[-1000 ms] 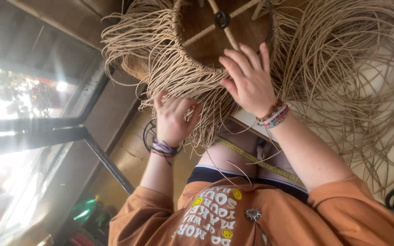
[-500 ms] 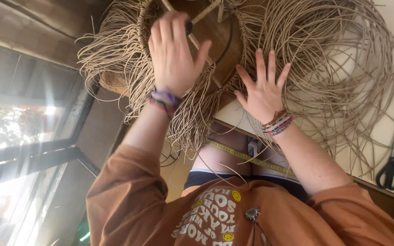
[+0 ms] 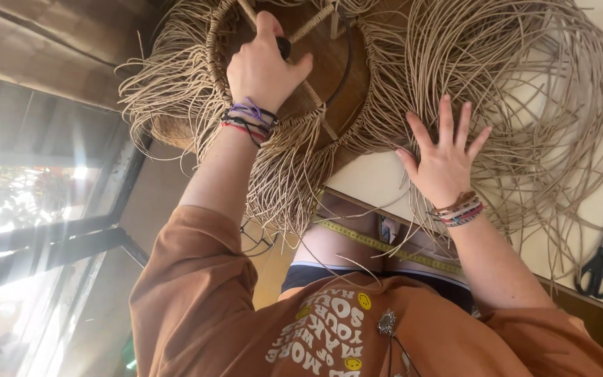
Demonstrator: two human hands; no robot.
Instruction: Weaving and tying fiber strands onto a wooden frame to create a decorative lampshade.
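A round basket frame [image 3: 347, 77], wrapped in tan cord with cord-wound spokes, lies at the table's near edge. My left hand [image 3: 265, 70] is closed over its middle, gripping a small dark handle [image 3: 284, 47] beside a spoke. Long loose tan cords [image 3: 525, 91] fan out from the rim in every direction. My right hand [image 3: 444, 162] rests flat on the cords to the right of the frame, fingers spread, holding nothing. Both wrists carry several bracelets.
Black-handled scissors [image 3: 598, 269] lie on the white table [image 3: 368, 178] at the far right. A yellow measuring tape [image 3: 385, 248] crosses my lap below the table edge. A dark window frame [image 3: 50, 244] and bright glass fill the left side.
My left hand rose from under the hanging cords to the frame's middle and closed there. My right hand left the frame and moved right, spreading flat on the loose cords.
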